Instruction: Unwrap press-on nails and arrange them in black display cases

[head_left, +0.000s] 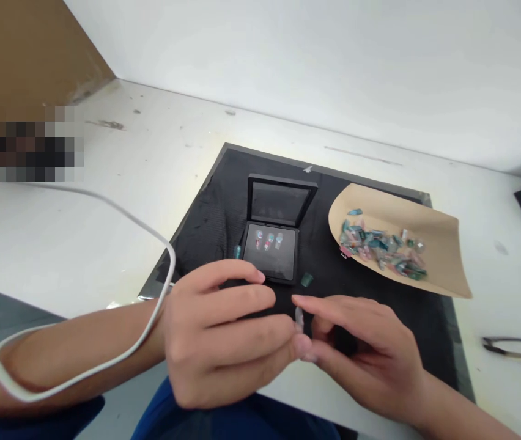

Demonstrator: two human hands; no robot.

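A small clear, pale stone [299, 319] is held upright between my two hands, just in front of the open case. My left hand [228, 336] has its back to me, its index finger and thumb pinched at the stone's lower end. On the other side, my right hand [375, 354] curls in, its index fingertip at the top of the stone and its thumb meeting the left fingertips. Behind them is a black case [267, 263], lid raised, with 3 small multicoloured stones [268, 241] in a row on its grey pad.
A tan paper scoop [441, 250] with many teal, pink and clear stones [382, 244] lies right on a black mat [214, 201]. Loose green stones [307, 279] lie beside the case. Tweezers [517, 353] rest at right; a white cable [118, 211] loops over my left forearm.
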